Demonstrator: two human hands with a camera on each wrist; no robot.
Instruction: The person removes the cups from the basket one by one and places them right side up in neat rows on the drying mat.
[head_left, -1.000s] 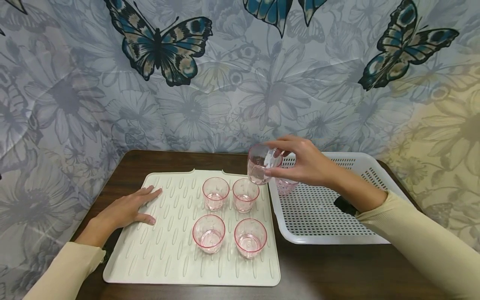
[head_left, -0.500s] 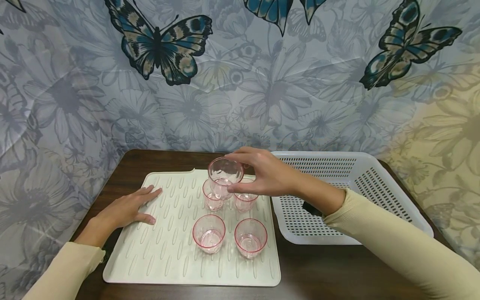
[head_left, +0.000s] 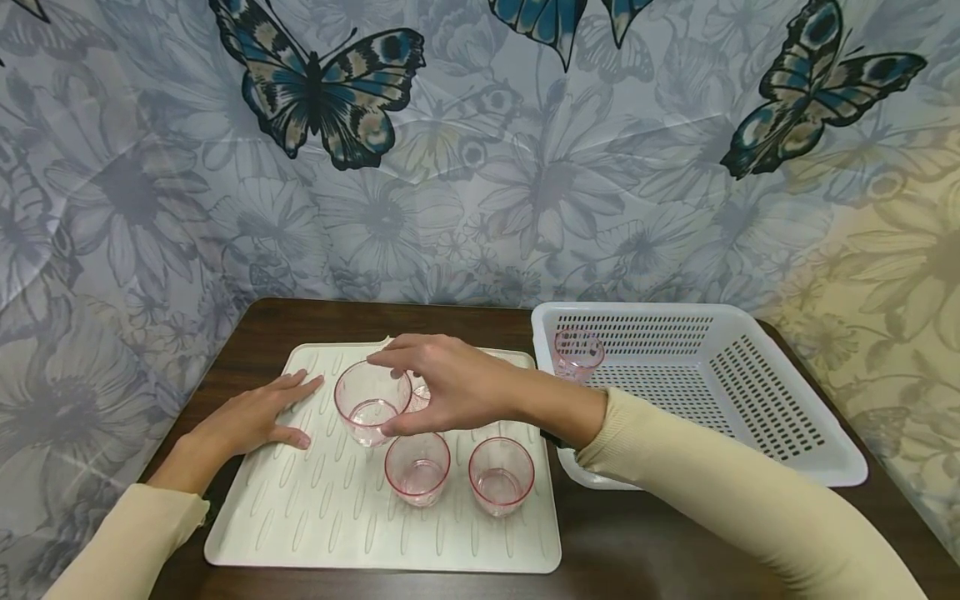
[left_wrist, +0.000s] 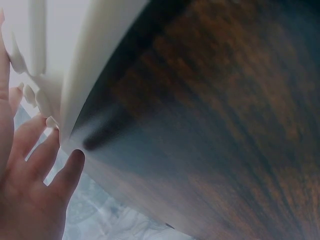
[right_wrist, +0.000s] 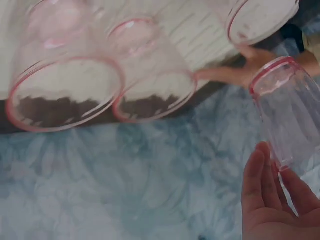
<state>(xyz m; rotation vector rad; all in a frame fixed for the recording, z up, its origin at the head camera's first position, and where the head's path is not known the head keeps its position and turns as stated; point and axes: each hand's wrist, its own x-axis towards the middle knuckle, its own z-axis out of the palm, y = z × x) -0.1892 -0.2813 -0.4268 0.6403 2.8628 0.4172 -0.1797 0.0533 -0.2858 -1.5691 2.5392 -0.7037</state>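
Note:
My right hand pinches a clear, pink-rimmed drinking glass between fingers and thumb, above the white ridged drying mat. In the right wrist view, the fingers hold this glass near one rim. My left hand lies with fingers spread on the mat's left edge, and the left wrist view shows its fingers at that edge. Two similar glasses, one front left and one front right, stand upright on the mat. Behind them, the right hand mostly hides the back glasses.
A white perforated plastic basket stands to the right of the mat, with one pink-tinted glass in its back left corner. Both basket and mat are on a dark wooden table. A butterfly-patterned cloth hangs behind.
My right hand has carried the glass left from the basket's near side, past the back glasses, and lower over the mat. The left hand has stayed in place.

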